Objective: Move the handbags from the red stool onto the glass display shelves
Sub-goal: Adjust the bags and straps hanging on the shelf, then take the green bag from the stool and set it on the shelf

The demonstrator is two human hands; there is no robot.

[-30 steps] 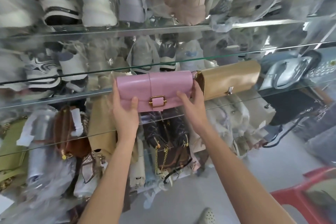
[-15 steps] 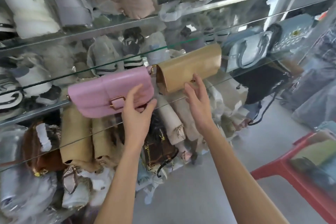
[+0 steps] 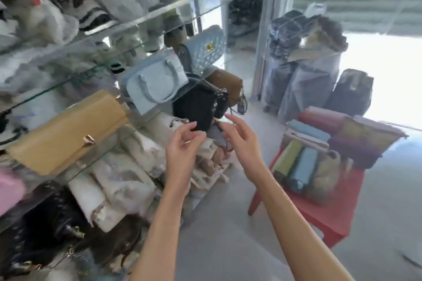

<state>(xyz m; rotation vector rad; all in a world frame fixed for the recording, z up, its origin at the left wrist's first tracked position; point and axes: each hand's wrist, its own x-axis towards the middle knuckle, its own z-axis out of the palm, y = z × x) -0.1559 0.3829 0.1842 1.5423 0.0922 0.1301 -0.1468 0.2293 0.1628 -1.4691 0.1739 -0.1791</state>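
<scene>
Handbags lie on the stool, right of the shelves.

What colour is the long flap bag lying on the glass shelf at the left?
Tan, with a small gold clasp; the tan flap bag shows clearly in the head view.

You get only a sliver of the pink handbag at nine o'clock; the frame's left edge cuts off the rest. The handbags piled on the red stool at three o'clock smear together, so you cannot count them. Behind the glass shelf at ten o'clock, the wrapped shoes are blurred beyond telling apart.
</scene>
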